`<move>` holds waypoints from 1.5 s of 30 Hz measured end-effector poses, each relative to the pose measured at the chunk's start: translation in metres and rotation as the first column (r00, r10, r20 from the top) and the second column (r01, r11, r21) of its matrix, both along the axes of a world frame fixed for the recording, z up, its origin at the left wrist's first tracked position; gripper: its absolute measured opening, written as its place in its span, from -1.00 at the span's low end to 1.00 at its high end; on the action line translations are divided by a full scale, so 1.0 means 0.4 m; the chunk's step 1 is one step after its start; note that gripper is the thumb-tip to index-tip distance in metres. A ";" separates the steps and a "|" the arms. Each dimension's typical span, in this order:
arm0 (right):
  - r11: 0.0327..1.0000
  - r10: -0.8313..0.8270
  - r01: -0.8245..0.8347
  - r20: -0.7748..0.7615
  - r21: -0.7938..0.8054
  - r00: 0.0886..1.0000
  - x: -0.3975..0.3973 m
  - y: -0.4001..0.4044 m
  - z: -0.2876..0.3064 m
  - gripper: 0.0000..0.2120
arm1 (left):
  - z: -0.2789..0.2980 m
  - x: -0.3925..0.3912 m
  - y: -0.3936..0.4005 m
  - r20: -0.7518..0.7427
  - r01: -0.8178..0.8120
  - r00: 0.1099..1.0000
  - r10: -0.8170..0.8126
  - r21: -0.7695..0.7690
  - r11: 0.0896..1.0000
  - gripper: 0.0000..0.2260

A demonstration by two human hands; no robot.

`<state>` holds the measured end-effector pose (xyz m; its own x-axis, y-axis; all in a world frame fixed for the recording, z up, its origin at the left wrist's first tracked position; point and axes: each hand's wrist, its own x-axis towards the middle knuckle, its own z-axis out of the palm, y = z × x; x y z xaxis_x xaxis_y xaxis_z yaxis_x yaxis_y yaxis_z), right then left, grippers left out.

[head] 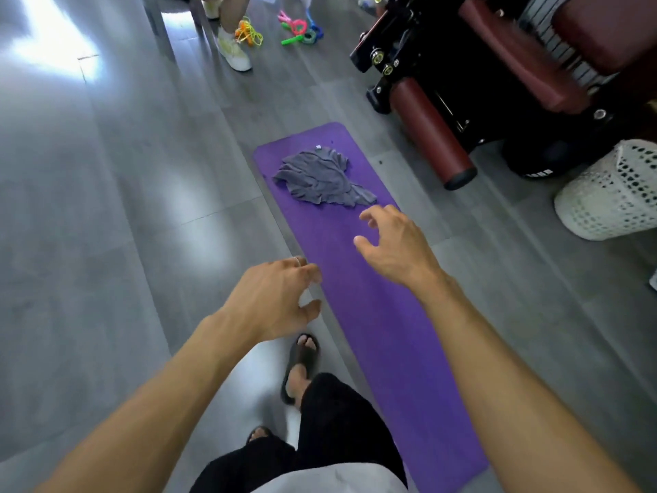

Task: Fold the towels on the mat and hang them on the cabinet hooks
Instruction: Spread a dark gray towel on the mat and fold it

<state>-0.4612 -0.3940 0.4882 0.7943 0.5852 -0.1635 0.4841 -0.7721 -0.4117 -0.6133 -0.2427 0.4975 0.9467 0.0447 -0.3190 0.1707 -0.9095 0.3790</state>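
A crumpled grey towel [321, 177] lies on the far part of a long purple mat [377, 314] on the floor. My right hand [394, 243] reaches forward above the mat, just short of the towel's near corner, fingers loosely spread and holding nothing. Over the mat's left edge, my left hand [277, 297] hangs nearer to me, fingers relaxed and empty, a ring on one finger. No cabinet hooks are in view.
A black gym machine with dark red pads [480, 83] stands right of the mat. A white perforated basket [611, 193] sits at the right edge. Coloured jump ropes [302, 28] and another person's shoe [233, 51] lie far ahead. My sandalled feet [302, 364] stand beside the mat.
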 end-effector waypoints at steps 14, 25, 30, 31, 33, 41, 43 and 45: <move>0.991 -0.131 0.132 -0.067 0.008 0.989 0.729 0.394 -0.406 -0.65 | -0.433 0.773 0.416 -0.028 0.088 0.996 -0.088 0.017 0.996 -0.65; 0.972 -0.222 0.212 -0.096 -0.106 0.970 1.220 0.607 -1.117 -0.63 | -1.186 1.293 0.679 -0.048 0.125 0.991 -0.129 -0.075 0.989 -0.71; 0.941 -0.316 0.287 -0.161 -0.179 0.935 1.315 0.636 -1.454 -0.61 | -1.535 1.440 0.746 0.008 0.206 0.978 -0.206 -0.089 0.974 -0.79; 0.934 -0.336 0.303 -0.179 -0.188 0.925 1.325 0.638 -1.512 -0.59 | -1.589 1.466 0.755 0.035 0.226 0.974 -0.224 -0.085 0.970 -0.79; 0.922 -0.375 0.341 -0.202 -0.182 0.905 1.342 0.643 -1.617 -0.54 | -1.683 1.512 0.766 0.072 0.255 0.965 -0.251 -0.048 0.966 -0.75; 0.942 -0.333 0.327 -0.076 -0.075 0.940 1.422 0.654 -1.874 -0.76 | -1.892 1.672 0.764 0.241 0.400 0.857 -0.456 0.249 0.882 -0.34; 0.941 -0.336 0.337 -0.060 0.010 0.940 1.428 0.640 -1.890 -0.85 | -1.912 1.702 0.762 0.285 0.405 0.826 -0.486 0.299 0.864 -0.43; 0.916 -0.371 0.380 -0.090 0.129 0.924 1.421 0.613 -1.882 -0.90 | -1.916 1.731 0.755 0.347 0.393 0.797 -0.494 0.323 0.861 -0.59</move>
<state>0.1072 -0.1489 -0.2645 0.9508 0.2666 -0.1579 0.1397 -0.8236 -0.5497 0.0792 0.0594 -0.2690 0.9183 -0.3909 0.0617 -0.3954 -0.9131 0.0992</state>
